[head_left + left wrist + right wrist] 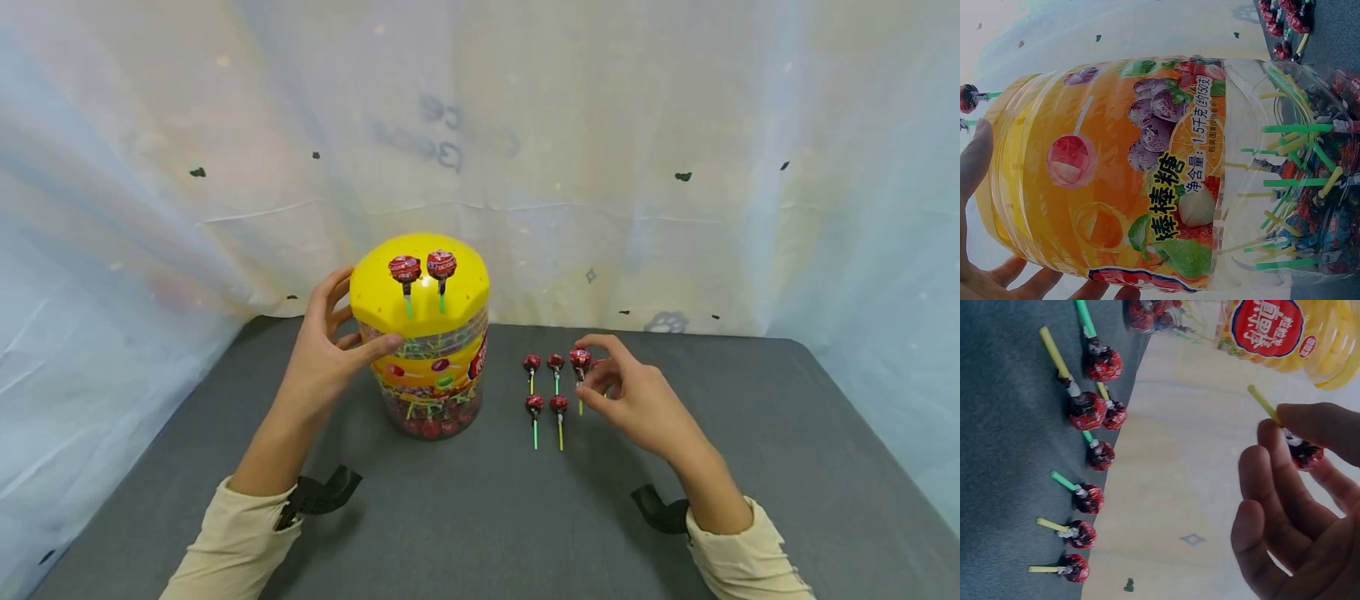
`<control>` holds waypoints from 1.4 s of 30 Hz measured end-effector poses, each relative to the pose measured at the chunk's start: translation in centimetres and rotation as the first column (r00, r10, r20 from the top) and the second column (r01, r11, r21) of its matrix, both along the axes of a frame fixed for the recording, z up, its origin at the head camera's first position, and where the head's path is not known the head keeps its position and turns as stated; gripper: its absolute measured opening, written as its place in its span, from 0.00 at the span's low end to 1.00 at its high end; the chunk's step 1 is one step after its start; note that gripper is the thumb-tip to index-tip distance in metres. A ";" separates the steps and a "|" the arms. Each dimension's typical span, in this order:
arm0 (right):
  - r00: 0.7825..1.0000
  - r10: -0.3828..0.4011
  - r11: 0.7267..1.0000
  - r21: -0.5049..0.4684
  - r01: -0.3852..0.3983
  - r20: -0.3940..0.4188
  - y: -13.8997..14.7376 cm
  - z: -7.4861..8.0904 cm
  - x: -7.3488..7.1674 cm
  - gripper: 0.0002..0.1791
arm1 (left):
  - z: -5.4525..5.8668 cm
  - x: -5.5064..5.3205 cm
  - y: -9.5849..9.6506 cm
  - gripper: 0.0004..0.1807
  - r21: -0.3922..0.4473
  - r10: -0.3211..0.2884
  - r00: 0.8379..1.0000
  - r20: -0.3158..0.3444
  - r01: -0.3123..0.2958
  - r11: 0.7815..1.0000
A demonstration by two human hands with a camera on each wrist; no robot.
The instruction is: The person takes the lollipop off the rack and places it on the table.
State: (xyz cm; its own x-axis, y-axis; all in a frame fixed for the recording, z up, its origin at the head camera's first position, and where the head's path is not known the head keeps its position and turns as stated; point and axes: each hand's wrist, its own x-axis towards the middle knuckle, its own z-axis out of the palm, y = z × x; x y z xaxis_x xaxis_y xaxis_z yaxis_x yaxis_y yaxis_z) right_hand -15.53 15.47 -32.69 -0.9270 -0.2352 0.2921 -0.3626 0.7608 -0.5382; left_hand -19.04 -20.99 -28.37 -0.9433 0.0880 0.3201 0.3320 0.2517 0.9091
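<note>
A large clear jar [431,379] of lollipops with a yellow lid [375,279] stands on the table. My left hand [330,342] grips it at the lid, thumb across the front and fingers round the far left side. Two red-wrapped lollipops [441,265] lie side by side on the lid. To the right of the jar, my right hand [637,400] pinches a red lollipop [581,358] by its yellow stick, near the candy; in the right wrist view this lollipop [1307,455] is held above the table.
Several red lollipops [559,403] with green or yellow sticks lie in rows on the dark grey table [480,517], just left of and beneath my right hand. A pale sheet [570,167] hangs behind the table and at both sides.
</note>
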 end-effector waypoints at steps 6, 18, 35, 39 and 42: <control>0.997 0.005 1.000 0.013 -0.006 0.077 0.5 -0.8 -0.3 0.29 | -0.1 0.1 0.0 0.49 -0.003 -0.008 1.000 -0.008 0.008 1.000; 0.987 0.011 1.000 0.021 -0.015 0.159 1.8 -1.7 -0.5 0.30 | 0.1 0.1 -0.1 0.49 0.000 -0.005 1.000 -0.006 0.005 1.000; 0.923 -0.017 0.996 0.084 -0.016 0.384 1.7 -4.5 -1.8 0.30 | 0.2 0.1 -0.1 0.51 -0.012 0.010 1.000 0.015 -0.010 1.000; 0.917 -0.041 0.994 0.110 -0.003 0.397 1.4 -5.0 -1.9 0.30 | 0.1 0.2 -0.1 0.51 -0.018 0.012 1.000 0.024 -0.012 1.000; 0.919 -0.058 0.993 0.121 0.011 0.391 1.4 -5.0 -2.0 0.30 | 0.2 0.1 0.0 0.51 -0.021 0.011 1.000 0.020 -0.010 1.000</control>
